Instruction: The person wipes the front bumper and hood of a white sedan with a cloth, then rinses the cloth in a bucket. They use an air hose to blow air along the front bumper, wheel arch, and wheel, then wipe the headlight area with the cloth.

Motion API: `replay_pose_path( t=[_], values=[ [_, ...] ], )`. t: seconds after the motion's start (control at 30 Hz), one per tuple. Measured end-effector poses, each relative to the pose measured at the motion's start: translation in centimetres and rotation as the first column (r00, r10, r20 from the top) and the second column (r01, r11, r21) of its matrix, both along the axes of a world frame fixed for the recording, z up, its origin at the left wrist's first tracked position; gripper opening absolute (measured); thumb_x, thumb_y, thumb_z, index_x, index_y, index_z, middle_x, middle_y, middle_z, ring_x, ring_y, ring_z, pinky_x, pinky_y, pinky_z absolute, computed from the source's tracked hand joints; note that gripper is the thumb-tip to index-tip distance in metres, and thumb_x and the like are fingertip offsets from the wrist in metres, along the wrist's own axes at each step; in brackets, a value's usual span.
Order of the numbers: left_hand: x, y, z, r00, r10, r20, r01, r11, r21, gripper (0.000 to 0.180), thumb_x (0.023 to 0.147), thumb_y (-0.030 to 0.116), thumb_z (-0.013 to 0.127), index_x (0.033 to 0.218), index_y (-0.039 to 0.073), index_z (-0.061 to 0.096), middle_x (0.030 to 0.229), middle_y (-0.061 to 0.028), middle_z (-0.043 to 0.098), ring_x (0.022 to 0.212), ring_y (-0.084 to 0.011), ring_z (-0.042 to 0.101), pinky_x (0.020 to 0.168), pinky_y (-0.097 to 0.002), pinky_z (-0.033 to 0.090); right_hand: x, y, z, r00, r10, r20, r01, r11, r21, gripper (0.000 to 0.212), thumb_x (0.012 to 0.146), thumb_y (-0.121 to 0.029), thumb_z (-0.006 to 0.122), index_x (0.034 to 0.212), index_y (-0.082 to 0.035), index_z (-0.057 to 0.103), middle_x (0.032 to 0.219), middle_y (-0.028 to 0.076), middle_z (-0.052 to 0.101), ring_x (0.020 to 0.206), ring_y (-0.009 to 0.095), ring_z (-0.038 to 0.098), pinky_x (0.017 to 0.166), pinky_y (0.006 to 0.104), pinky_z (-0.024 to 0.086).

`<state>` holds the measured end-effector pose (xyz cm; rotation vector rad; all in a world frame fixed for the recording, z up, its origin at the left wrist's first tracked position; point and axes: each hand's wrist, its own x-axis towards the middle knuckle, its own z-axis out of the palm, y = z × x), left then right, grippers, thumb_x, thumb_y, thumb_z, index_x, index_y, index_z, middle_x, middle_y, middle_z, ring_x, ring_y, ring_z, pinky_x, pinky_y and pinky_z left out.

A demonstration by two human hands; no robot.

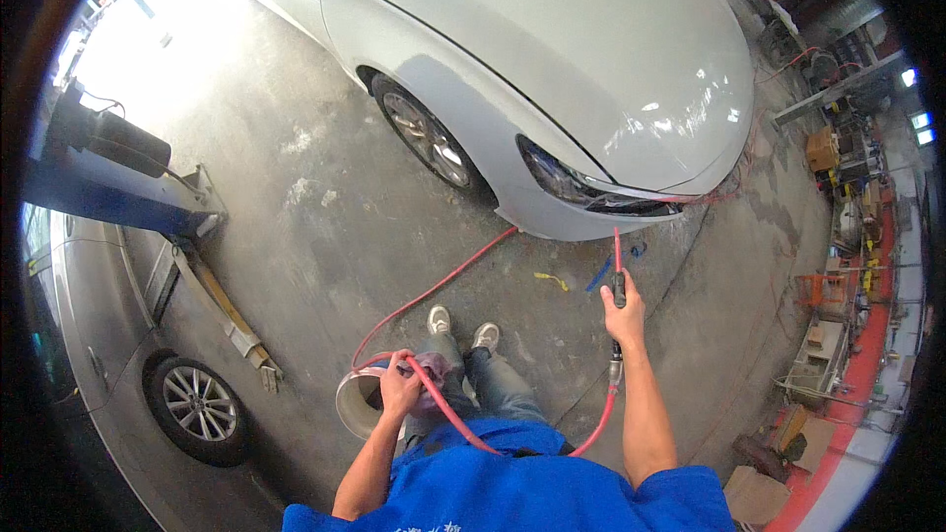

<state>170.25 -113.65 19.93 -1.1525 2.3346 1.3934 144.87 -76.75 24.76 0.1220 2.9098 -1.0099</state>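
My right hand (624, 313) is wrapped round the black handle of an air blow gun (619, 288). Its thin red nozzle points toward the white car's front bumper (567, 225), apart from it. A red air hose (603, 424) runs from the gun's lower end past my waist. My left hand (398, 391) is closed on that hose. Just beside the left hand is a white bucket (353, 406), with a purplish cloth (434, 371) near its rim; whether the hand also touches either one, I cannot tell.
The white car (552, 39) spans the far side. At left are a blue lift post (99, 187), its arm (222, 310) low over the floor, and a grey car (99, 335). Yellow (552, 281) and blue (598, 274) strips lie ahead. Cluttered shelves (838, 236) line the right.
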Motion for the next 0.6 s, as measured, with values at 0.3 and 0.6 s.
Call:
replay_pose_path(
  t=[0.3, 0.6],
  values=[
    [1.6, -1.0, -7.0, 0.993, 0.113, 0.022, -0.113, 0.993, 0.016, 0.042, 0.073, 0.019, 0.081, 0.111, 0.014, 0.064, 0.091, -0.0133, 0.071, 0.085, -0.027, 0.068, 0.082, -0.0383, 0.053, -7.0, -9.0, -5.4, 0.985, 0.172, 0.007, -0.172, 0.98, 0.096, 0.067, 0.091, -0.036, 0.071, 0.148, -0.009, 0.047, 0.12, 0.026, 0.068, 0.11, 0.045, 0.066, 0.092, 0.0496, 0.053],
    [2.4, -6.3, -10.6, 0.949, 0.304, 0.09, -0.314, 0.939, 0.141, 0.034, 0.077, 0.002, 0.07, 0.11, 0.006, 0.062, 0.105, -0.0035, 0.061, 0.099, -0.017, 0.059, 0.092, -0.0288, 0.047, -13.2, -18.1, -8.1, 0.995, 0.1, -0.023, -0.1, 0.995, 0.006, 0.067, 0.092, -0.035, 0.069, 0.147, -0.004, 0.047, 0.115, 0.029, 0.069, 0.106, 0.048, 0.067, 0.091, 0.052, 0.053]
  ],
)
